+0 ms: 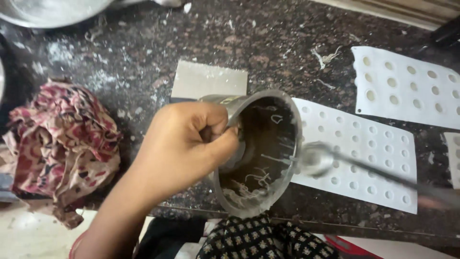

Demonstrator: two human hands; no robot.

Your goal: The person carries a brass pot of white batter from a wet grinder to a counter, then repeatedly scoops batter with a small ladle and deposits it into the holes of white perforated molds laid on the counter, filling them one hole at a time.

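My left hand (182,144) is shut on the handle of a steel cup (266,139), which is tipped on its side with its mouth facing right and towards me. White streaks and residue cling to its dark inside. A blurred metal spoon (314,158) has its bowl at the cup's rim, above a white mould sheet (369,144) with rows of small round cavities. The spoon's handle runs off to the right edge. My right hand is out of frame.
A second white mould sheet (407,86) lies at the back right, and another shows at the right edge (453,153). A red patterned cloth (62,139) is bunched at the left. A grey card (208,79) lies behind the cup on the speckled dark counter (268,43), and a steel vessel (48,9) sits top left.
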